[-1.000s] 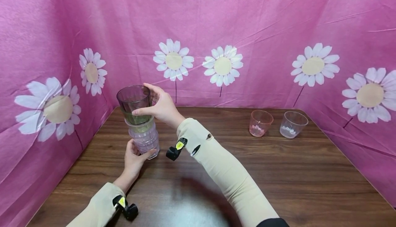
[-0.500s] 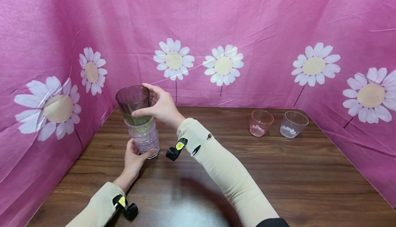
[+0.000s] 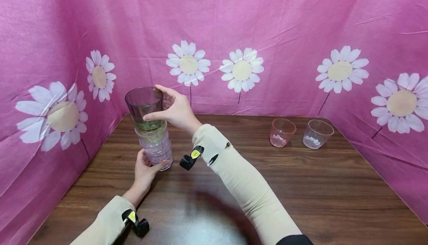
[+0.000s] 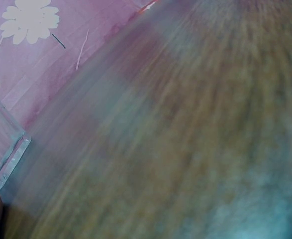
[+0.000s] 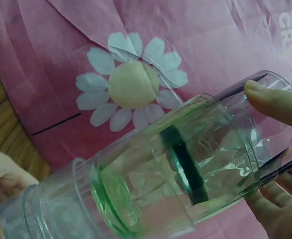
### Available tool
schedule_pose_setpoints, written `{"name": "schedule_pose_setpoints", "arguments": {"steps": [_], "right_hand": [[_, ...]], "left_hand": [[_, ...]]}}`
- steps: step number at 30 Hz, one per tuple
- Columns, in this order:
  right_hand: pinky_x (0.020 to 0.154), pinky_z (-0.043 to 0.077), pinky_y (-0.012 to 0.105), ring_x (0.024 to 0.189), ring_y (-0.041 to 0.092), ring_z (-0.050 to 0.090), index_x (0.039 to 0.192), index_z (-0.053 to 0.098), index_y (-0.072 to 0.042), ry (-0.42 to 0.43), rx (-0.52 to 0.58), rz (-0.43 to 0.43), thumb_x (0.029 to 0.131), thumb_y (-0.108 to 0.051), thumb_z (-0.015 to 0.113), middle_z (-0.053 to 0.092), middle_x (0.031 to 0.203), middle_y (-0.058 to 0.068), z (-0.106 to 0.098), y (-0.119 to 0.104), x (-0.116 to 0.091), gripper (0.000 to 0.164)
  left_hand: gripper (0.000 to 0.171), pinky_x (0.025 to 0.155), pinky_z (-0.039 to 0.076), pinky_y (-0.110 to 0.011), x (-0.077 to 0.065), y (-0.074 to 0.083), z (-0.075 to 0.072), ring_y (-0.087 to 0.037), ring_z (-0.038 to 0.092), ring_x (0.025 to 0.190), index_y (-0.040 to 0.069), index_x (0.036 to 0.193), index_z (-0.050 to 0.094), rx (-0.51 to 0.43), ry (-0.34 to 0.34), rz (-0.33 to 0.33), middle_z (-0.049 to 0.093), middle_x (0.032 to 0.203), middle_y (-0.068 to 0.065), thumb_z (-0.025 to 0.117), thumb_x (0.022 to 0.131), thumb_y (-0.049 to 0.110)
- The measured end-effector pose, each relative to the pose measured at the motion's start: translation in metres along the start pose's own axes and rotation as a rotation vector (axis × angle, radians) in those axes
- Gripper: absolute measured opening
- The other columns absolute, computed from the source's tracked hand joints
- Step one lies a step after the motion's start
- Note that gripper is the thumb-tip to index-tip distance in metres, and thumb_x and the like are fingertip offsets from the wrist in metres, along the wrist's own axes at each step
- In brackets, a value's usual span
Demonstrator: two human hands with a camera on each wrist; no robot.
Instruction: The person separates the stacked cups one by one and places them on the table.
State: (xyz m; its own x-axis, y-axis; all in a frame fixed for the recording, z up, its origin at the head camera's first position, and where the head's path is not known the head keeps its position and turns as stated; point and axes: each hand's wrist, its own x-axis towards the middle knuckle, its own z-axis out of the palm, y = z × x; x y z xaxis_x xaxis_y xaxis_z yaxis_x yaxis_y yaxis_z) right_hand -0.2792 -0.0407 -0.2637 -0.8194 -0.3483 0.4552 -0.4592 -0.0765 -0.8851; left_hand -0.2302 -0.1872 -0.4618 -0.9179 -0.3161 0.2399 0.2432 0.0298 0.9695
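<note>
A column of nested cups stands at the table's left side. At its bottom, my left hand (image 3: 145,172) grips a clear ridged cup (image 3: 157,150) low down, close over the tabletop. A green cup (image 5: 118,199) sits partly inside the clear one, its base showing through the wall. Uppermost is a dark smoky cup (image 3: 142,102), its thick base inside the green cup. My right hand (image 3: 175,111) holds this dark cup from the right, thumb in front and fingers behind. In the left wrist view only the clear cup's base (image 4: 11,159) and bits of fingers show.
On the right of the wooden table (image 3: 301,189) stand a pink cup (image 3: 282,133) and a clear cup (image 3: 317,135), both upright. Pink cloth (image 3: 281,18) with white daisies hangs behind the table and along its sides.
My right hand has risen slightly, and the dark cup's rim is higher with it. My left hand and the clear ridged cup stay in place.
</note>
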Motion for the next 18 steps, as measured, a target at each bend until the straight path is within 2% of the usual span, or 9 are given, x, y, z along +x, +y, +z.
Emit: {"name": "schedule_pose_setpoints", "arguments": {"steps": [5,18], "right_hand": [[0.089,0.052,0.022,0.104,0.015,0.065,0.142,0.054,-0.007,-0.005,-0.011,-0.007,0.063,0.002,0.092,0.064,0.129,0.005,-0.0009,0.0003,-0.0006,0.088],[0.093,0.051,0.025,0.109,0.015,0.064,0.144,0.049,-0.002,0.014,0.080,-0.045,0.065,0.007,0.089,0.064,0.127,0.006,-0.0037,-0.0082,0.0001,0.089]], "left_hand": [[0.072,0.091,0.043,-0.015,-0.0001,-0.0009,0.0008,-0.003,0.054,0.108,0.000,0.133,0.040,-0.004,0.003,0.006,0.056,0.115,0.011,0.076,0.073,-0.018],[0.070,0.091,0.043,-0.015,0.0003,-0.0036,0.0005,-0.003,0.054,0.107,0.000,0.131,0.043,-0.017,0.011,0.032,0.057,0.114,0.012,0.075,0.072,-0.020]]}}
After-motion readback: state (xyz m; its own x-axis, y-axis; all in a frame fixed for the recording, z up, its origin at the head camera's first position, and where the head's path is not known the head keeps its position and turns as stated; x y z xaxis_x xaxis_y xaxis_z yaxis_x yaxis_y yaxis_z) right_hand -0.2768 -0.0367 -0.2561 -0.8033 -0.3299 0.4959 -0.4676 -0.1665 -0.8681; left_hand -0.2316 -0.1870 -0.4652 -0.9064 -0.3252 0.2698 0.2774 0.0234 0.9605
